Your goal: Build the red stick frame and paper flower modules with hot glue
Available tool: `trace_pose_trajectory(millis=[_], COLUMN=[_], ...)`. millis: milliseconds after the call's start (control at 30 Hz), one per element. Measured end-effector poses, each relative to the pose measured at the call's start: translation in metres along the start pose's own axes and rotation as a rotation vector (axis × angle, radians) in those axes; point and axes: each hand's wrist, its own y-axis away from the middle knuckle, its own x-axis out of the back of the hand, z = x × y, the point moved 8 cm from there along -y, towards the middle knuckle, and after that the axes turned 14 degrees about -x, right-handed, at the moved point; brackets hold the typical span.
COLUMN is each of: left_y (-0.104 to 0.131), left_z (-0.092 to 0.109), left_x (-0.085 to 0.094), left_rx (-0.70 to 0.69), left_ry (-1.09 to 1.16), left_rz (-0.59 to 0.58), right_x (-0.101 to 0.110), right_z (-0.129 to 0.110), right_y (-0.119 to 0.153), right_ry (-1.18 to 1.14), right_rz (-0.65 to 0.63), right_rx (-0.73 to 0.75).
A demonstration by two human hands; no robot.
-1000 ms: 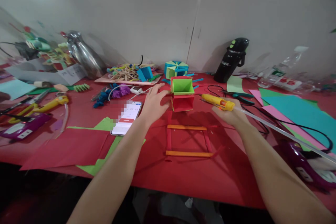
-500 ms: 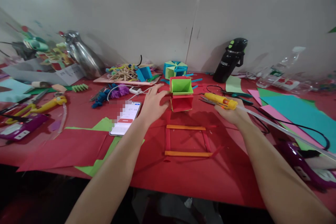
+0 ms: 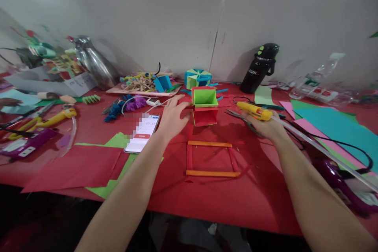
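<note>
My left hand [image 3: 174, 118] has its fingers spread beside the left side of a small red and green paper box [image 3: 205, 115]; its fingertips are close to the box, and I cannot tell if they touch. My right hand [image 3: 264, 125] is closed around a yellow hot glue gun [image 3: 254, 111], with a long clear glue stick [image 3: 313, 143] trailing from its back. Under that hand lies a pair of scissors [image 3: 236, 114], its handles partly hidden. Nearer to me, orange paper strips [image 3: 211, 173] and red strips [image 3: 189, 157] form a rectangle on the red table.
At the left are a phone [image 3: 143, 136], red paper sheets [image 3: 76, 167] and another glue gun [image 3: 60, 118]. A blue and green paper piece [image 3: 197, 78] stands behind the box. A black bottle [image 3: 259, 69] and coloured sheets [image 3: 333, 122] are at the right. Another person's hand [image 3: 8, 102] shows far left.
My right hand and the glue gun have shifted a little to the right, uncovering more of the scissors. Another person's hand has come into view at the far left. My left hand is nearly still.
</note>
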Motion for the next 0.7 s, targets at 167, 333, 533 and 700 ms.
trace_pose_trajectory(millis=[167, 333, 533, 700], left_y=[-0.002, -0.003, -0.002, -0.001], left_z=[0.0, 0.002, 0.004, 0.004], left_x=[-0.001, -0.001, 0.001, 0.0], left_rx=[0.005, 0.01, 0.015, 0.027], left_ry=[-0.01, -0.015, -0.014, -0.005], left_rz=[-0.009, -0.015, -0.012, -0.024], right_x=[-0.005, 0.0, -0.007, -0.011], right_z=[-0.01, -0.015, -0.029, -0.034], right_y=[0.007, 0.01, 0.019, 0.023], right_ry=[-0.21, -0.216, -0.144, -0.105], right_rz=[-0.195, -0.09, -0.065, -0.126], right_rx=[-0.017, 0.052, 0.07, 0.041])
